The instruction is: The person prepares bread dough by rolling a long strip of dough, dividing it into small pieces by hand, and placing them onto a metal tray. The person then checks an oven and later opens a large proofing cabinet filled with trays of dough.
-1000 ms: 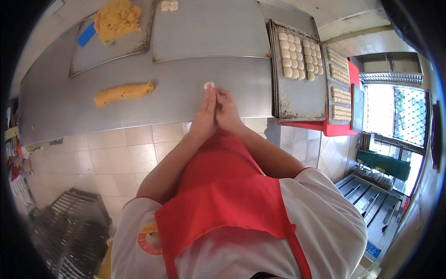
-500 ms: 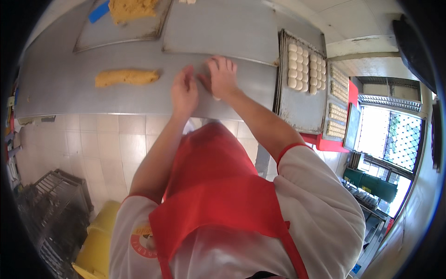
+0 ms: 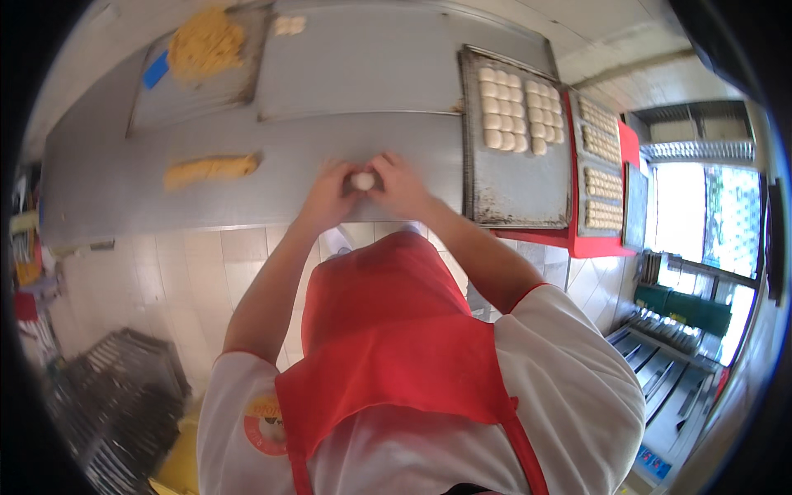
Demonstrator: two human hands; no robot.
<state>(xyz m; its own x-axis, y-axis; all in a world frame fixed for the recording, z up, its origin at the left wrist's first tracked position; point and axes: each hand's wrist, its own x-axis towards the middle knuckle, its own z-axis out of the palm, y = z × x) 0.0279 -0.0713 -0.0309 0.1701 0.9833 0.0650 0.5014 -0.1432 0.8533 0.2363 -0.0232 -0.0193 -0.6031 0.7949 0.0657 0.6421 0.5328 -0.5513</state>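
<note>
A small white dough ball (image 3: 363,181) sits on the metal work table (image 3: 289,157), near its front edge. My left hand (image 3: 332,195) curves round its left side and my right hand (image 3: 399,183) round its right, with the fingers closing in on it from both sides. The fingers are slightly blurred. Left of my hands lies a log of yellow filling or dough (image 3: 211,170), touched by neither hand.
A tray (image 3: 518,198) of white dough balls stands at the right, with more filled trays (image 3: 606,177) beyond. At the back left, a tray (image 3: 148,107) holds a yellow mass (image 3: 206,49) and a blue scraper (image 3: 155,70). Several small white pieces (image 3: 289,25) lie farther back.
My hands have drawn nearer the table's front edge and come together round the dough ball, which was mostly hidden before. The whole view has shifted a little.
</note>
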